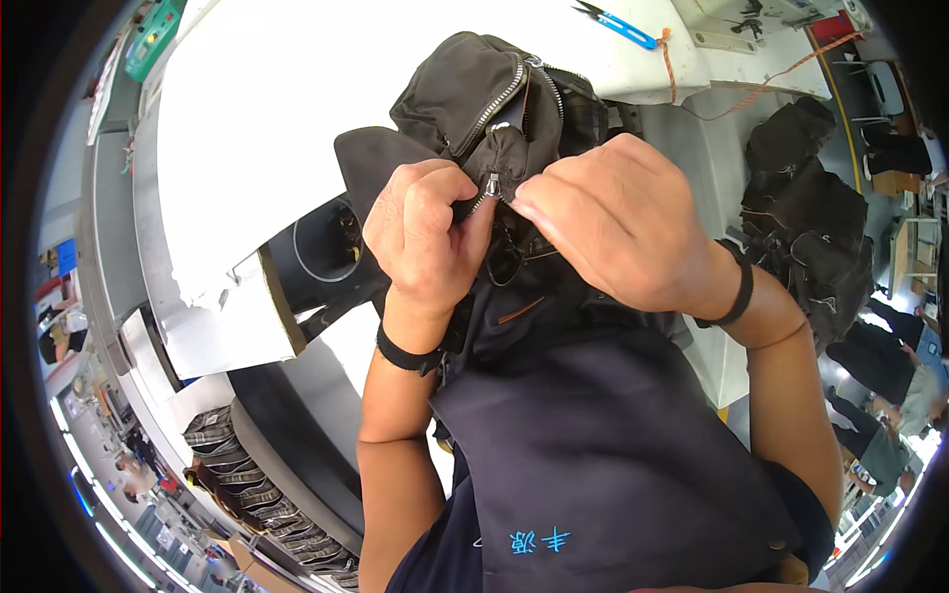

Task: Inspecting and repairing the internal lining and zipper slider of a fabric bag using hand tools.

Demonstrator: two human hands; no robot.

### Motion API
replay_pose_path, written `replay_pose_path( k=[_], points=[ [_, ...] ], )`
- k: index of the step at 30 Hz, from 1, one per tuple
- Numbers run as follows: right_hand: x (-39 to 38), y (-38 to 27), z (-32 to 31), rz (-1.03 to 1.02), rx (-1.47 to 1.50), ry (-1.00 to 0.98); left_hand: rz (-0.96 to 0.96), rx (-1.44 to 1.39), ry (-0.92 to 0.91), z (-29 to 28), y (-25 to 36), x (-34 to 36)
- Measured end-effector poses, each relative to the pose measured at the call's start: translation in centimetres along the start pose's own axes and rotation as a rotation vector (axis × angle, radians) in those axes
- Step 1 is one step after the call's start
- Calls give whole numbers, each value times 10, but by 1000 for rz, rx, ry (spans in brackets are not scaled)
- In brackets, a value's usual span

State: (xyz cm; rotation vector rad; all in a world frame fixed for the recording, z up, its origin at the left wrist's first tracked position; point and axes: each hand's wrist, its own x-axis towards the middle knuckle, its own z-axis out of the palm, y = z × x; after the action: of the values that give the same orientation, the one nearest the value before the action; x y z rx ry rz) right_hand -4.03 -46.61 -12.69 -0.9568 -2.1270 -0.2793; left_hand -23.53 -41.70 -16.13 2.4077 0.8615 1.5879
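A dark olive-brown fabric bag [445,94] with metal-toothed zippers lies on the white work table in front of me. One zipper [499,104] curves across its upper part and gapes open. My left hand [423,232] is closed, thumb and bent fingers pinching the fabric just left of a silver zipper slider [492,185]. From the right, my right hand [633,222] pinches the bag close beside that slider, its fingertips partly hidden by the hand itself. Both wrists wear black bands.
Blue-handled thread snips [618,25] lie at the table's far right, near an orange cord [756,94]. More dark bags [811,212] are heaped on the right. Striped fabric pieces [252,474] form a row at lower left. Other people [895,425] are at far right.
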Motion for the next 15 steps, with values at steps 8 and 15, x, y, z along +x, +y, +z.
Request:
replay_pose_path(
  k=[8, 15],
  points=[
    [12, 19, -42, 209, -6, -307, 0, -5, -22, 0, 0, 0],
    [31, 22, -59, 574, 419, -371, 16, 6, -52, 5, 1, -2]
  ],
)
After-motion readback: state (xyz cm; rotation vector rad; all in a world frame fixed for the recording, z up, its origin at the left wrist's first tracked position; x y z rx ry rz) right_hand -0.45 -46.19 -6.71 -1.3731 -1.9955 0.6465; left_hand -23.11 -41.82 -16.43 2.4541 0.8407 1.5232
